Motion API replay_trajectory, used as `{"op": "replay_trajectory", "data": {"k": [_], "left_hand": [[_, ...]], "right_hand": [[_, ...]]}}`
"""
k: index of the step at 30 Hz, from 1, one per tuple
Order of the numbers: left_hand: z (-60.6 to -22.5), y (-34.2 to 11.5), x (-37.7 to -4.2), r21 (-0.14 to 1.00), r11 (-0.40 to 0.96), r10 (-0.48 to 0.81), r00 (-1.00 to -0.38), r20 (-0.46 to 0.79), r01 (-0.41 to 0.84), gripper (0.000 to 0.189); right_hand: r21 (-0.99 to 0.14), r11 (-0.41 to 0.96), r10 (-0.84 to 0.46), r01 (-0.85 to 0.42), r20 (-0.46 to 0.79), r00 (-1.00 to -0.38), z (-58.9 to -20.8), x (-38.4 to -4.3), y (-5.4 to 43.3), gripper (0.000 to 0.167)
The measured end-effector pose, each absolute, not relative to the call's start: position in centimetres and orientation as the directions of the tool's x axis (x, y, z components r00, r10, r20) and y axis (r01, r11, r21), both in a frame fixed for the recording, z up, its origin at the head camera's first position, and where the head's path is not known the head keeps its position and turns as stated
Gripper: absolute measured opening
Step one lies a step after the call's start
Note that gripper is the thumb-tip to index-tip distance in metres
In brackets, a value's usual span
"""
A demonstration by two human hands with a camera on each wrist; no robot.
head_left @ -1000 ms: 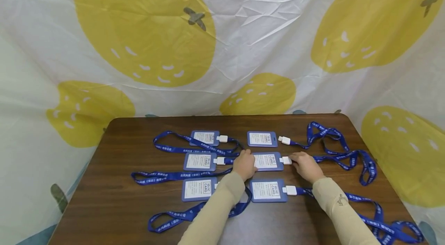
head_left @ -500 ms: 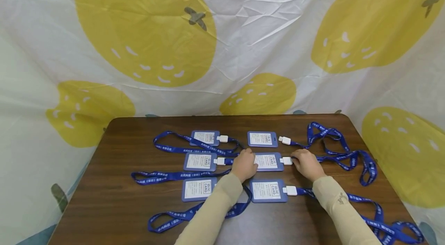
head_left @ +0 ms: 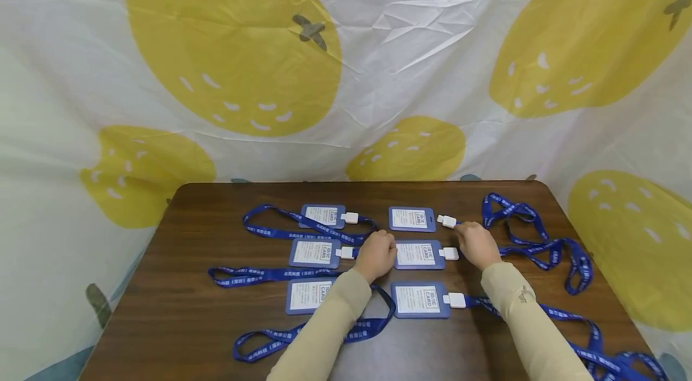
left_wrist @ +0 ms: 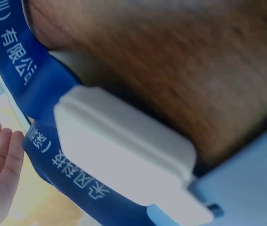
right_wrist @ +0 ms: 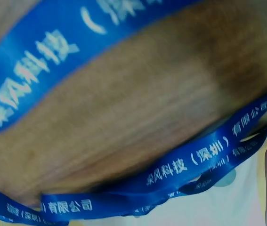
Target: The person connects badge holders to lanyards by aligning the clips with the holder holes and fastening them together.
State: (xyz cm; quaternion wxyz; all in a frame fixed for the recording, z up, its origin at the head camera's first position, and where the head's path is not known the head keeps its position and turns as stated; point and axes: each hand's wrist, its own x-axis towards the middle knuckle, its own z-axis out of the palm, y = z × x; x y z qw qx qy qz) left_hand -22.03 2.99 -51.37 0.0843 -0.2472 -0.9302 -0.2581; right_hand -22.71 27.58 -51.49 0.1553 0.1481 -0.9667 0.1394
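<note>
My left hand rests at the left edge of the middle card in the right column, a blue-framed ID card holder. Its fingers are loosely bent and hold nothing in the left wrist view. My right hand reaches forward, fingertips right at the blue strap behind the white lanyard clip at the back right. I cannot tell if they pinch it. Just left of that clip lies a separate card holder, its slot bare. The middle holder is joined to its own white clip.
Three card holders with lanyards lie in the left column, the back one farthest away. A front right holder has its clip on. Blue straps loop toward the right table edge. A lemon-patterned curtain hangs behind the table.
My right hand has left the middle right clip and moved forward to the strap of the back right clip. The left hand stays by the middle card holder, its fingers drawn slightly off it.
</note>
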Motion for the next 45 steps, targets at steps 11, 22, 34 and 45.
{"op": "replay_trajectory", "data": {"k": [11,22,34,45], "left_hand": [[-51.6,2.8,-22.2,0.481,0.717,0.417,-0.863,0.283,0.504,0.010],[-51.7,2.8,-22.5,0.506,0.707,0.423,-0.869,0.257,0.494,0.010],[-51.4,3.4,-24.0,0.426,0.715,0.455,-0.831,0.320,0.555,0.010],[-49.8,3.8,-25.8,0.351,0.816,0.435,-0.888,0.149,0.459,0.016]], "right_hand": [[-0.231,0.941,-0.248,-0.248,0.030,-0.968,-52.2,-24.9,27.2,0.040],[-0.189,0.935,-0.292,-0.299,0.062,-0.954,-52.3,-25.4,26.9,0.042],[-0.172,0.930,-0.313,-0.324,0.087,-0.946,-52.8,-25.5,26.8,0.041],[-0.176,0.927,-0.318,-0.333,0.108,-0.942,-53.1,-25.5,27.0,0.044]]}}
